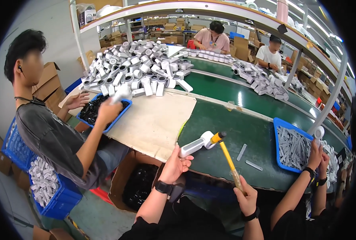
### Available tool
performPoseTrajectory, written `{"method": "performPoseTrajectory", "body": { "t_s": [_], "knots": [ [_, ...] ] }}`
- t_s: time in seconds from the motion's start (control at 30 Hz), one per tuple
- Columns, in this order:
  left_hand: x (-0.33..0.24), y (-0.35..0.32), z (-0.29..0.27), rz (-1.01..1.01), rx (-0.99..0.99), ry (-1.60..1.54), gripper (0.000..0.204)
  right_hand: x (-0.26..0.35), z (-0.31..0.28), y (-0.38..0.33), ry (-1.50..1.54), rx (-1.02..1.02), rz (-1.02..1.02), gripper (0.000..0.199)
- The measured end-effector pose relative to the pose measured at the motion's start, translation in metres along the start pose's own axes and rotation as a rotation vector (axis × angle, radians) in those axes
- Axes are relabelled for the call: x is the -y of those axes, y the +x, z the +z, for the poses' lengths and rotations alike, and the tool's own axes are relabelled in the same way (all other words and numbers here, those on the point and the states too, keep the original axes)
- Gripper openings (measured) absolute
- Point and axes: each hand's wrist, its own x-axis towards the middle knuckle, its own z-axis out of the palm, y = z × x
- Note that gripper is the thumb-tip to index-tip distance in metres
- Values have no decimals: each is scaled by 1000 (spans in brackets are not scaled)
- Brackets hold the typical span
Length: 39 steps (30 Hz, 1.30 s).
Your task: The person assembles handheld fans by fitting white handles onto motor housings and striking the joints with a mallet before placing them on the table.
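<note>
My left hand [175, 165] is closed round the handle of a white handheld fan body [192, 148] with a grey inset strip, its round head pointing away to the right. In my right hand [247, 200] is a hammer [228, 159] with a yellow shaft and a yellow-and-black head. The hammer head overlaps the fan's round head in the picture; whether they touch I cannot tell. Beside them, two loose grey strips [242, 152] lie on the green table [210, 120].
A blue tray [281, 159] of grey strips stands right, beside a co-worker's hands [318, 157] holding a white part. White fan bodies [140, 66] are heaped far left. There a person's hand [109, 111] moves over a blue tray [120, 116] of black pieces. A cardboard box [120, 192] stands below.
</note>
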Motion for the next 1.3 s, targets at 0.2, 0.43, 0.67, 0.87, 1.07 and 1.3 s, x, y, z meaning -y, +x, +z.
{"method": "performPoseTrajectory", "body": {
  "t_s": [0.2, 0.43, 0.67, 0.87, 1.07, 1.3],
  "knots": [
    [12, 5, -14, 753, -559, 1318, 24, 23, 9, 18, -126, 171, -133, 53],
    [15, 14, -26, 752, -470, 1266, 25, 24, 25, 25, -236, 89, -355, 49],
    [17, 13, -24, 761, -495, 1246, 25, 23, 31, 21, -208, 108, -317, 50],
    [24, 15, -30, 796, -541, 1270, 26, 29, 35, 20, -260, 174, -299, 49],
    [24, 17, -30, 829, -574, 1287, 29, 39, 36, 20, -237, 259, -310, 50],
    [28, 18, -37, 817, -574, 1319, 31, 40, 40, 15, -247, 276, -366, 49]
  ]
}}
